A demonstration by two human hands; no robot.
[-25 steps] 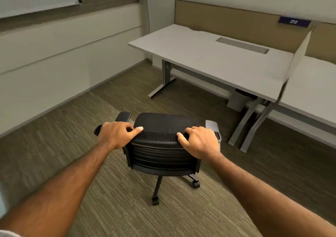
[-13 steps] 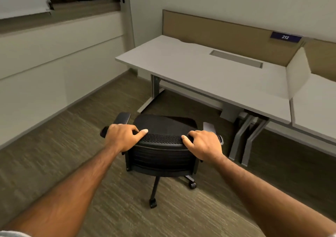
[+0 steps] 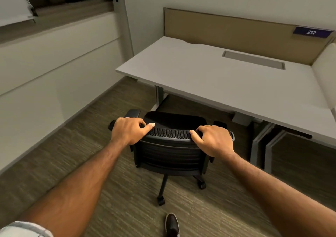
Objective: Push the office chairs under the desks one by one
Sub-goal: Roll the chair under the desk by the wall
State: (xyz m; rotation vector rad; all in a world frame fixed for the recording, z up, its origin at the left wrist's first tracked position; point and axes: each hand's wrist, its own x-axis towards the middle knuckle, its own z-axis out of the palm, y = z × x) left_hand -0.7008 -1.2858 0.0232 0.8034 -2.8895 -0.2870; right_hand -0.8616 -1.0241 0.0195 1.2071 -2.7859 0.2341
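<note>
A black office chair (image 3: 170, 155) on casters stands on the carpet just in front of a light grey desk (image 3: 209, 78). Its seat front reaches the shadow under the desk's near edge. My left hand (image 3: 130, 130) grips the left end of the mesh top of the backrest. My right hand (image 3: 213, 139) grips the right end of the same top edge. The chair's left armrest (image 3: 133, 113) shows beyond my left hand; the right armrest is mostly hidden by my right hand.
A tan partition (image 3: 227, 31) with a "212" label (image 3: 311, 32) backs the desk. A white divider (image 3: 325, 80) separates it from a second desk at right. Grey desk legs (image 3: 261, 146) stand right of the chair. A wall (image 3: 45, 76) runs along the left. My shoe (image 3: 171, 225) shows below.
The chair has rolled forward toward the desk with both hands on its backrest. The desk now looms closer and the seat front nears its edge. My shoe has come into view.
</note>
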